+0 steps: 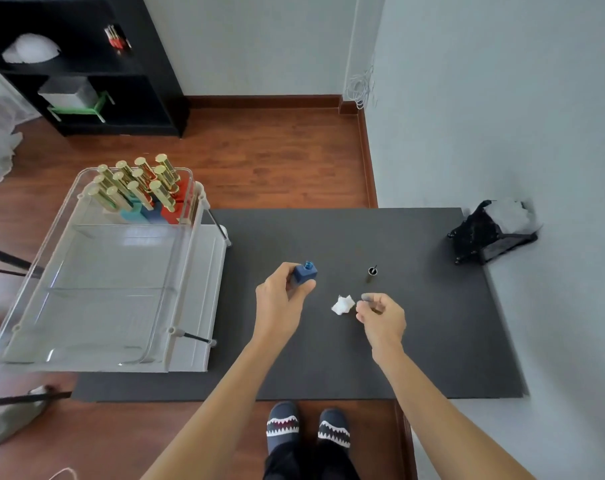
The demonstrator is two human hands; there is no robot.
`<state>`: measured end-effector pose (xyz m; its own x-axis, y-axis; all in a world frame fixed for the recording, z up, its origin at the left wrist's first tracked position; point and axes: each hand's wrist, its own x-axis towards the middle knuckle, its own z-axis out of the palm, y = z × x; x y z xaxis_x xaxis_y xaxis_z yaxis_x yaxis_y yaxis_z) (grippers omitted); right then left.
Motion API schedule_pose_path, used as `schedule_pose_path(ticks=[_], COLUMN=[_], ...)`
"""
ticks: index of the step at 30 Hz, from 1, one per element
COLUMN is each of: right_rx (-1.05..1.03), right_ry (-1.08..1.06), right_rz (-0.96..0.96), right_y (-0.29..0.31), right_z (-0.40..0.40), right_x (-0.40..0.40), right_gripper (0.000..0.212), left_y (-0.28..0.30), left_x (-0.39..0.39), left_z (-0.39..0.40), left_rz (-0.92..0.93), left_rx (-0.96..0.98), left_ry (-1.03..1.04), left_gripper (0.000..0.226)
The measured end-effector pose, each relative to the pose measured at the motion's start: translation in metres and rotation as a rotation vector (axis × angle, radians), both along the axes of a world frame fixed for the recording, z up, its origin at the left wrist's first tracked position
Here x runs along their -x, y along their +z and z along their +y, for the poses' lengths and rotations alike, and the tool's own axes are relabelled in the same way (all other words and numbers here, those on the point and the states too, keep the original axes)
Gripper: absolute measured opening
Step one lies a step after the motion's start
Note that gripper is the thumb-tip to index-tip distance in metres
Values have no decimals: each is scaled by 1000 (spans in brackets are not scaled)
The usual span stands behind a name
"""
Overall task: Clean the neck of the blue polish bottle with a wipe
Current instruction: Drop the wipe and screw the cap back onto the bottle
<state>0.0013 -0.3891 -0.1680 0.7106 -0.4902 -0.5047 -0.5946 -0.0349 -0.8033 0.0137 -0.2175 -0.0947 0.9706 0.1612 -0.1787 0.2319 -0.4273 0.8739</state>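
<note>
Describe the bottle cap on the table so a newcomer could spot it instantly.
Start at the dark table mat. Beyond the right hand and the crumpled white wipe stands the cap, apart from both. It is small, dark and tube-shaped, with a thin brush sticking up from it.

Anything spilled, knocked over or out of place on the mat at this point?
No spill shows. The blue bottle is uncapped and held tilted in the left hand; its brush cap stands apart on the mat. The crumpled wipe lies loose beside the right hand.
</note>
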Motion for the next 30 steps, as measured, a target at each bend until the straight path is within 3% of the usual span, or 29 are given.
schedule_pose_path(ticks=[9,19,25,30], right_rx=[129,157,174,224], right_ry=[24,80,202,393], right_rz=[-67,-95,-169,-370], right_y=[-10,-10,34,102], right_z=[-17,-21,-26,-30], right_x=[-35,-43,-35,-35], right_gripper=[36,14,10,8], left_y=[-24,-15,17,55], left_x=[0,-1,-3,-9], left_z=[-8,-11,-14,-17], left_rz=[69,57,-6,-111], left_rx=[31,39,29,20], left_ry=[-3,-12,-23,-53], left_gripper=[15,16,16,15])
